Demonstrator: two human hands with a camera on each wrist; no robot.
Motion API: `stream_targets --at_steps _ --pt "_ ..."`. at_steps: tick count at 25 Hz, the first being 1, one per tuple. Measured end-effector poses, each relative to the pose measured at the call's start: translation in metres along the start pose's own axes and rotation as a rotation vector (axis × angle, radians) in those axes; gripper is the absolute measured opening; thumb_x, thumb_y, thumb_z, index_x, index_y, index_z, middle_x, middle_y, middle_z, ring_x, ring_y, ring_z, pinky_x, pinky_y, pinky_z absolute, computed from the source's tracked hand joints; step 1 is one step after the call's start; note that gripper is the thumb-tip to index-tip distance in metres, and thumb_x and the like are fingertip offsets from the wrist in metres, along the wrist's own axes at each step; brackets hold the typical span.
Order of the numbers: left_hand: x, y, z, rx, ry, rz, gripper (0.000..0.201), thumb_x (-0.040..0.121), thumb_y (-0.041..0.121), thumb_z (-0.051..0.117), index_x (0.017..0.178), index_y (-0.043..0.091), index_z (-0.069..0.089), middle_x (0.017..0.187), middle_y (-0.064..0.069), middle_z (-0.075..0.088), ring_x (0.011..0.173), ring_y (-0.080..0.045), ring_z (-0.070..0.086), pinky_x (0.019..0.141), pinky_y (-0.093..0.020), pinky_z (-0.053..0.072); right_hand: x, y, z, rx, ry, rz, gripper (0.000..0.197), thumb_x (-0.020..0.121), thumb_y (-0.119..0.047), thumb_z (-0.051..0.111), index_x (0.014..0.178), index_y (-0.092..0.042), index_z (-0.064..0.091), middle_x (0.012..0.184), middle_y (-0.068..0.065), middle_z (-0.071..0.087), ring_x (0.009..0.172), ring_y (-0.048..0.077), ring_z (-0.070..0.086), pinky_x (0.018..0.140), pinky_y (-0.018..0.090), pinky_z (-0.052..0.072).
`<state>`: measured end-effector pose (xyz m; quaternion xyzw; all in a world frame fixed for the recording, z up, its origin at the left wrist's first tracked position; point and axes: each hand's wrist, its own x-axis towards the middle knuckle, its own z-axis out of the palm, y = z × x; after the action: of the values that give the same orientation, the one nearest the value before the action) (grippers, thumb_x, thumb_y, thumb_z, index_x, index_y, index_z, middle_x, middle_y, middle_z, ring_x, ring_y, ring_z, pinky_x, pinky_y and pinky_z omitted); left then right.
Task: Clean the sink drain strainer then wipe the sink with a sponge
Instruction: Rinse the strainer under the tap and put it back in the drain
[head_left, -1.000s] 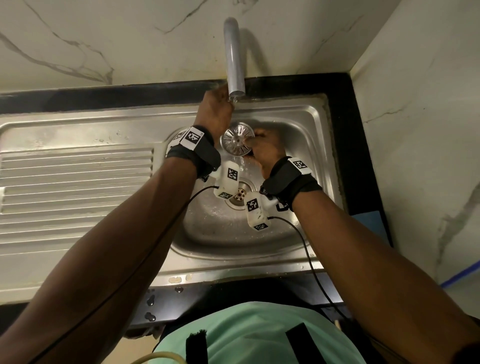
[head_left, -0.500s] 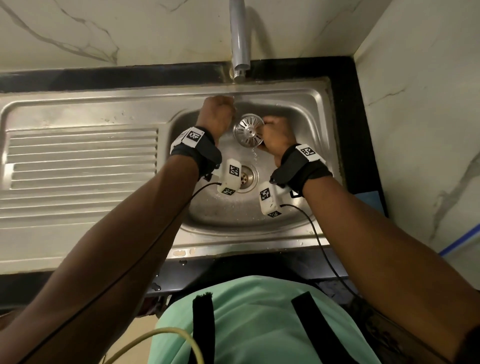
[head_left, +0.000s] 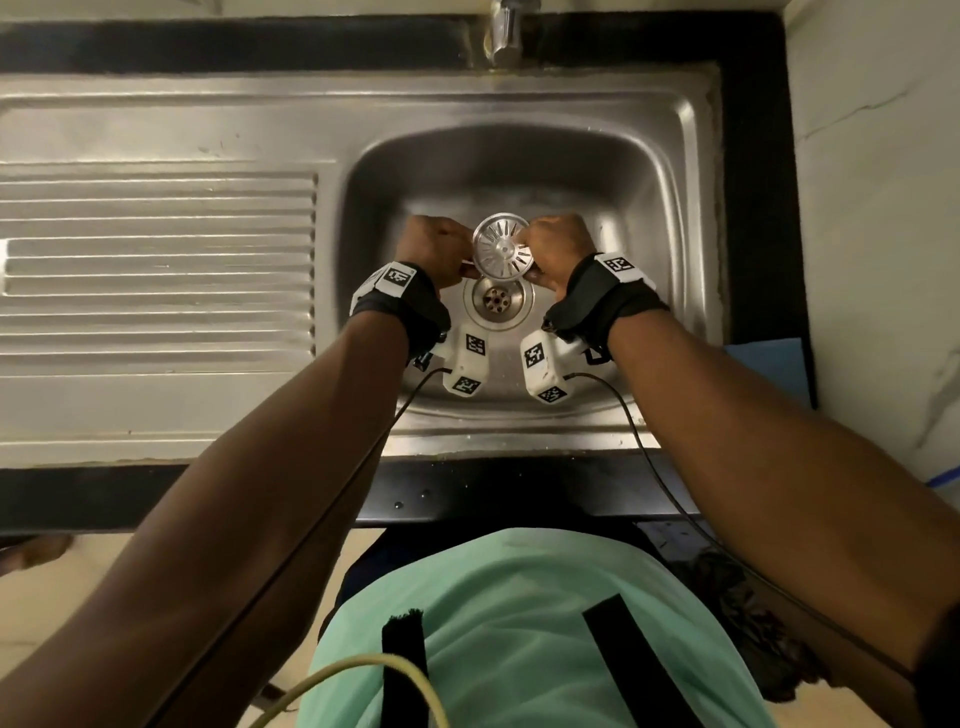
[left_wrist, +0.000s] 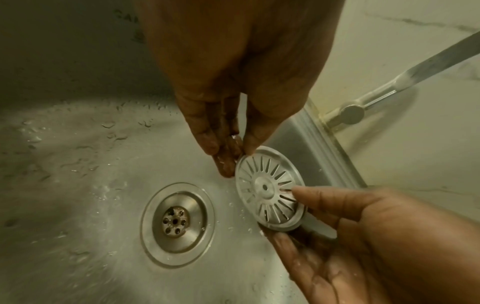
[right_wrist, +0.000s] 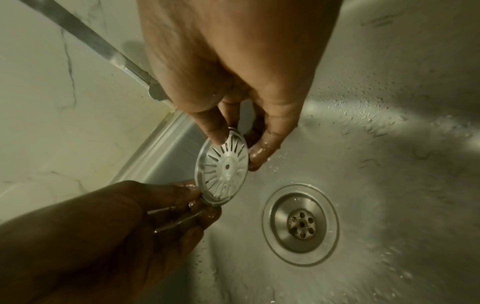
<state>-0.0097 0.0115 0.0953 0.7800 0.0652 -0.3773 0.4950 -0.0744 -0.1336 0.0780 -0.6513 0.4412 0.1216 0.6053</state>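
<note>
Wet sink (head_left: 649, 171), strainer (head_left: 503, 248) above drain, pinched edge-on (both sides) between left hand (head_left: 434, 249) and right hand (head_left: 558, 249).

No legible text or labels

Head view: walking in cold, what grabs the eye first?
A round slotted metal strainer, pinched at opposite edges by the left hand and right hand, held above the open drain of a wet steel sink. The tap stands behind.
</note>
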Motion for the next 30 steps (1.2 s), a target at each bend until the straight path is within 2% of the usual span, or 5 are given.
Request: stream_targets --at_steps 4,8,13,19,30 --pt "0.019 -0.021 0.004 0.044 0.001 -0.043 0.019 0.091 -0.010 0.063 0.084 0.004 0.073 0.096 -0.024 0.076 0.079 -0.034 0.077 0.055 -0.029 0.058 0.007 0.010 0.005 -0.042 0.058 0.047 0.034 0.092 -0.016 0.054 0.121 0.000 0.064 0.122 0.020 0.065 0.117 0.038 0.061 0.098 0.040 0.053" --pt "0.044 -0.037 0.012 0.161 -0.026 -0.061 0.026 0.091 -0.007 0.066 0.077 0.014 0.071 0.089 -0.017 0.076 0.080 -0.029 0.078 0.051 -0.024 0.055 0.014 0.013 0.007 -0.195 0.109 0.034 0.029 0.093 -0.015 0.051 0.113 -0.002 0.068 0.120 0.017 0.067 0.105 0.034 0.063 0.084 0.033 0.052" --pt "0.084 -0.065 0.020 0.331 0.023 -0.116 0.021 0.089 0.004 0.072 0.075 0.019 0.075 0.086 -0.011 0.080 0.078 -0.023 0.079 0.077 -0.037 0.066 0.041 0.031 0.009 -0.490 0.210 0.019 0.023 0.088 -0.014 0.057 0.104 -0.003 0.067 0.116 0.016 0.068 0.101 0.034 0.064 0.072 0.026 0.043" --pt "0.092 -0.079 0.033 0.641 0.065 -0.128 0.032 0.078 0.013 0.084 0.109 0.013 0.078 0.116 -0.016 0.071 0.099 -0.033 0.072 0.085 -0.033 0.059 0.061 0.048 0.018 -0.694 0.174 0.053 0.027 0.093 -0.016 0.057 0.118 -0.005 0.061 0.128 0.014 0.060 0.117 0.032 0.058 0.081 0.029 0.045" --pt "0.097 -0.087 0.042 0.740 0.137 -0.154 0.048 0.084 0.027 0.081 0.123 0.006 0.062 0.130 -0.020 0.058 0.112 -0.041 0.066 0.095 -0.042 0.057 0.071 0.063 0.029 -0.609 0.275 0.121 0.031 0.090 -0.012 0.060 0.121 -0.007 0.060 0.132 0.017 0.056 0.118 0.037 0.058 0.095 0.036 0.049"
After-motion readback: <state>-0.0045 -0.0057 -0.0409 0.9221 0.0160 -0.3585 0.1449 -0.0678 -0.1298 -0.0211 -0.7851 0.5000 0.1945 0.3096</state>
